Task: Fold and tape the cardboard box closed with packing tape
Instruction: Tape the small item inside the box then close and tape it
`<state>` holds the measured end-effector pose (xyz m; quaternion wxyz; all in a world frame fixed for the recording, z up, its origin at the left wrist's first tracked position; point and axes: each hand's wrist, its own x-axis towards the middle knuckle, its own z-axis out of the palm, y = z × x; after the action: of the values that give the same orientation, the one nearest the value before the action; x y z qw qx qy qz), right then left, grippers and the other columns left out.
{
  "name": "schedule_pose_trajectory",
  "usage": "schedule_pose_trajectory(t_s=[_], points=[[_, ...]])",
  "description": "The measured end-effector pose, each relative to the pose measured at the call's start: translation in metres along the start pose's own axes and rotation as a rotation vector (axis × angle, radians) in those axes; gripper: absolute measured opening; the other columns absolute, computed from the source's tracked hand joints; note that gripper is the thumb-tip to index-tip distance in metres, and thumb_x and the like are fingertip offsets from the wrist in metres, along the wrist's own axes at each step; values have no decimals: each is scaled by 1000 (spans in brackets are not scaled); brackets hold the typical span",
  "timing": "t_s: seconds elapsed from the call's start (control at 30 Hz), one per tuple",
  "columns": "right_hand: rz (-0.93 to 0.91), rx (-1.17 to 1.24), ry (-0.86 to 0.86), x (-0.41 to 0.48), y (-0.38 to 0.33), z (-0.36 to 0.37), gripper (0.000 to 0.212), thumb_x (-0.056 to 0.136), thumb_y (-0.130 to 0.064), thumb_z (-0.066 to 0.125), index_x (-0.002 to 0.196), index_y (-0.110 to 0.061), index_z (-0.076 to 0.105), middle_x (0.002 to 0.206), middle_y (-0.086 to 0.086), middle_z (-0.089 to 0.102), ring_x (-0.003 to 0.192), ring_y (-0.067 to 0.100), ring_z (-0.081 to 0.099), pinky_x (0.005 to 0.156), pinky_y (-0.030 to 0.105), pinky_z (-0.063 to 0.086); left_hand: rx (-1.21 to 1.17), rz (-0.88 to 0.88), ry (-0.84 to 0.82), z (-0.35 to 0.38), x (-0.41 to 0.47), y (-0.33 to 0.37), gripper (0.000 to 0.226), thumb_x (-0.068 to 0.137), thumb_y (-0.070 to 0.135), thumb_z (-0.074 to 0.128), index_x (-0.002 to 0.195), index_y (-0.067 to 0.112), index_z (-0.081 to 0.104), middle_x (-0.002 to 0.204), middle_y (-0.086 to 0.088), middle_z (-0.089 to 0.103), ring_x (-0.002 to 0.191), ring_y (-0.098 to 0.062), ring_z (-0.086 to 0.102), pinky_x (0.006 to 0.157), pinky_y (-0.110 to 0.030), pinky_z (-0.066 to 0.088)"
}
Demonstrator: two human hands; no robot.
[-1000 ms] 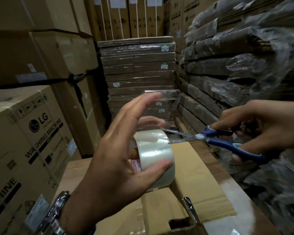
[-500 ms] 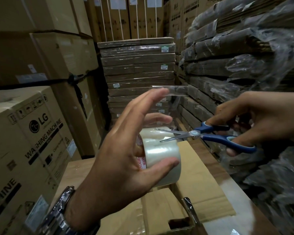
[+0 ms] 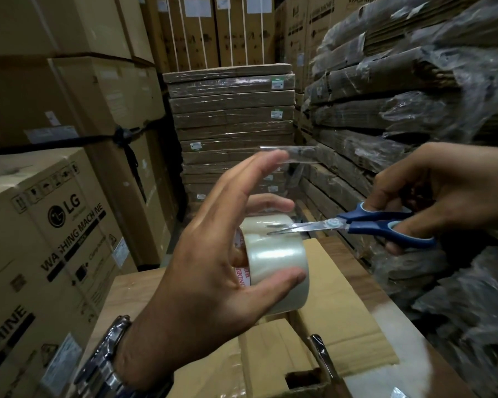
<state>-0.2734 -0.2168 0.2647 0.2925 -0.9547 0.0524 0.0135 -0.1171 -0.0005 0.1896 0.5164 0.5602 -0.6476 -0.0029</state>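
Observation:
My left hand (image 3: 210,254) grips a roll of clear packing tape (image 3: 273,265) between thumb and fingers, held above the cardboard box (image 3: 337,326). A short strip of clear tape (image 3: 291,155) sticks to the tip of its raised index finger. My right hand (image 3: 431,196) holds blue-handled scissors (image 3: 365,222) by the loops, blades slightly parted and pointing left, their tips at the top of the roll. The box lies below with flaps spread and a handle cut-out near the bottom edge.
Large LG washing-machine cartons (image 3: 49,225) stand stacked at the left. A pile of flat wrapped cardboard (image 3: 230,122) fills the back. Plastic-wrapped cardboard bundles (image 3: 414,90) line the right. A metal tool (image 3: 322,354) lies on the box.
The scissors moved left and up until their tips reached the roll, and the blades closed partly. My left hand with the roll rose slightly.

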Motion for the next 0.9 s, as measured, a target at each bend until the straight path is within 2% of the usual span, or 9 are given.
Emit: schedule_pose_trajectory(t_s=[0.07, 0.13, 0.33, 0.47, 0.53, 0.6, 0.7, 0.77, 0.9], points=[[0, 17, 5, 1, 1, 1, 56, 46, -79, 66, 90, -45, 71, 82, -3, 73, 73, 19, 70, 68, 44, 57, 4, 2, -3, 0, 0, 0, 96, 71, 12, 85, 148, 24, 29, 145, -1, 40, 124, -23, 53, 72, -31, 60], [17, 45, 6, 0, 0, 1, 45, 51, -72, 65, 87, -44, 72, 80, -2, 74, 73, 19, 70, 68, 41, 57, -6, 0, -4, 0, 0, 0, 97, 70, 11, 85, 148, 24, 29, 146, 0, 39, 124, -23, 53, 71, -30, 60], [48, 41, 31, -2, -5, 1, 33, 52, -57, 64, 81, -43, 72, 77, -2, 74, 64, 14, 68, 57, 21, 54, -10, 16, 9, 0, 1, 3, 94, 69, 13, 81, 147, 24, 30, 145, 5, 37, 123, -21, 54, 70, -29, 61], [68, 34, 43, -5, -9, 0, 35, 50, -57, 63, 83, -45, 71, 76, -2, 74, 61, 12, 66, 54, 18, 52, -20, 18, 12, 1, 0, 3, 94, 69, 14, 80, 147, 28, 29, 145, 7, 36, 123, -21, 53, 69, -30, 61], [62, 30, 64, -7, -10, 1, 38, 48, -60, 63, 82, -44, 71, 76, -1, 73, 61, 14, 65, 55, 22, 54, -30, 9, 9, 1, 0, 2, 95, 70, 16, 80, 147, 31, 27, 145, 6, 37, 124, -21, 52, 70, -31, 61], [53, 19, 91, -10, -11, 2, 44, 46, -70, 61, 81, -46, 71, 76, 1, 71, 63, 17, 66, 61, 33, 58, -38, 2, 7, 2, 0, 3, 97, 69, 16, 80, 147, 33, 26, 146, 6, 36, 125, -20, 52, 71, -31, 61], [94, -27, 80, -14, -12, 4, 70, 35, -94, 52, 86, -49, 70, 79, 1, 70, 67, 18, 69, 64, 44, 59, -28, 6, 19, 2, 0, 4, 102, 67, 16, 81, 149, 30, 23, 151, 13, 29, 124, -17, 53, 72, -31, 61], [118, -53, 70, -16, -12, 6, 79, 31, -98, 46, 90, -50, 68, 80, 0, 72, 70, 19, 70, 67, 46, 59, -14, 13, 33, 2, 0, 4, 103, 66, 18, 82, 150, 30, 23, 152, 19, 26, 125, -16, 52, 75, -32, 60], [108, -48, 114, -17, -13, 8, 63, 40, -88, 52, 90, -54, 66, 79, 2, 73, 73, 21, 71, 70, 47, 59, -15, 21, 60, 3, 0, 3, 107, 66, 13, 87, 149, 31, 23, 152, 21, 24, 125, -13, 52, 70, -29, 61]])
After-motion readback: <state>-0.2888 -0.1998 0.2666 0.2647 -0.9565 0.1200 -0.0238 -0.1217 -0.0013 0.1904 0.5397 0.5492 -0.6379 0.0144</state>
